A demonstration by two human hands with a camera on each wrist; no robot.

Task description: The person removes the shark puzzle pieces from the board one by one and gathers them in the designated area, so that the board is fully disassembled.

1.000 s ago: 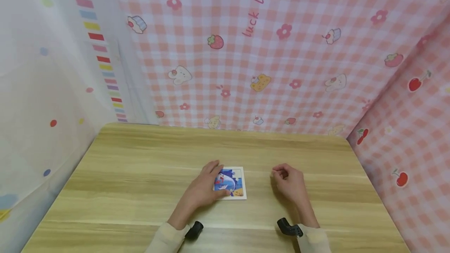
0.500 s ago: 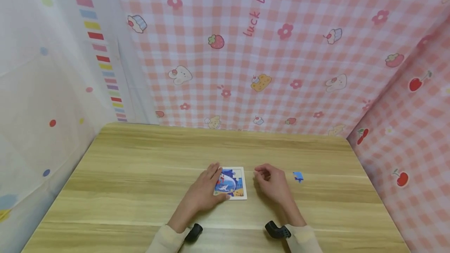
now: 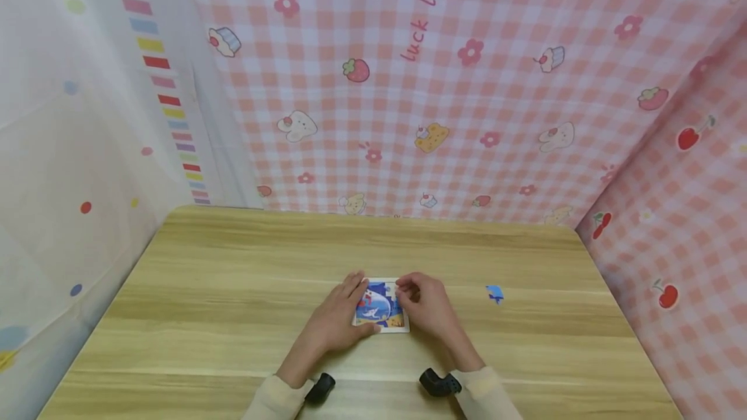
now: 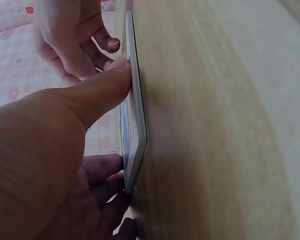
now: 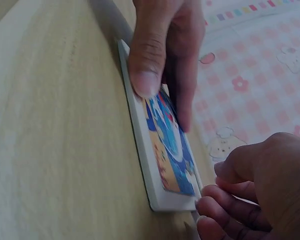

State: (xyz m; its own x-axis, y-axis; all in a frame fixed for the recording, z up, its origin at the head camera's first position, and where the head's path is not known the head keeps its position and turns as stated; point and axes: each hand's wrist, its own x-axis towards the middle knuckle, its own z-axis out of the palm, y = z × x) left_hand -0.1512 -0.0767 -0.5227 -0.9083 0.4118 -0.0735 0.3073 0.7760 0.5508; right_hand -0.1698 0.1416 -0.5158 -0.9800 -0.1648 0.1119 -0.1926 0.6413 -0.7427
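Observation:
A small jigsaw puzzle (image 3: 373, 308) in a white frame lies flat on the table, with a blue sea picture and a pale gap at its upper right. My left hand (image 3: 332, 316) holds its left side, the thumb on the near edge and the fingers along the left and far edges. At the puzzle's right edge is my right hand (image 3: 428, 306), its fingers bent and thumb close to the fingertips. Whether a piece is between them I cannot tell. To the right, a loose blue puzzle piece (image 3: 495, 293) lies on the table.
The wooden table (image 3: 233, 264) reaches back to a pink checked cloth (image 3: 327, 96). Another checked cloth (image 3: 688, 212) hangs at the right and a white dotted one (image 3: 76, 148) at the left. Each wrist carries a black camera mount (image 3: 321, 389).
My right hand has moved left from the loose piece, which it covered earlier, to the puzzle's right edge. My left hand has stayed on the puzzle.

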